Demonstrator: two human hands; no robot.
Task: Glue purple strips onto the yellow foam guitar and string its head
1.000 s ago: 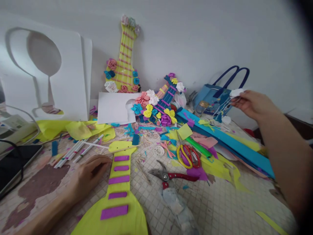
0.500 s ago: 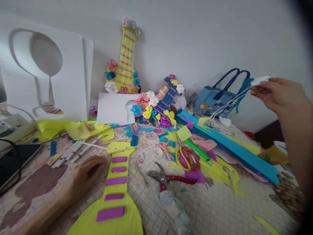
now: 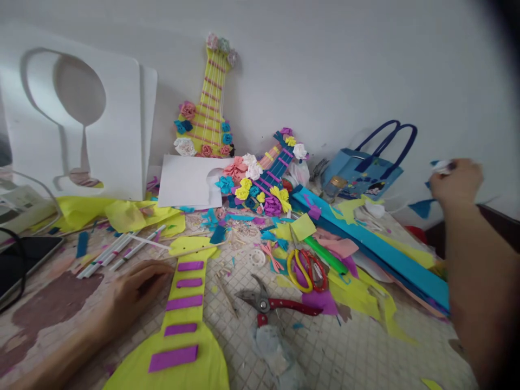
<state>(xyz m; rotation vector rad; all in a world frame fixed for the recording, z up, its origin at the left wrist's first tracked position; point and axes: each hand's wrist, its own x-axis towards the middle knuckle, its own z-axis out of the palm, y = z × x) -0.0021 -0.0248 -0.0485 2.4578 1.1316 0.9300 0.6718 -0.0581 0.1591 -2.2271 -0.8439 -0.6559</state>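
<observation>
Over my remote feed I count two hands (image 3: 134, 295), one flat yellow guitar shape (image 3: 183, 316) and five purple strips (image 3: 183, 302) on it. I also get one pruner (image 3: 263, 305), one green tube (image 3: 329, 259), one lidded jar (image 3: 335, 185) and one blue bag (image 3: 365, 176) with two handles (image 3: 401, 159). By the wall I tally one tall guitar (image 3: 211, 100) topped by three flowers (image 3: 223, 44).

Over the feed I make out matt, faintly creased yellow paper on the guitar shape (image 3: 182, 341), purple paper strips (image 3: 184, 301), dull metal pruner blades (image 3: 252, 297), shiny plastic-looking scissor handles (image 3: 324, 279), smooth white board (image 3: 117, 108) and a rough, worn tabletop (image 3: 345, 346).
</observation>
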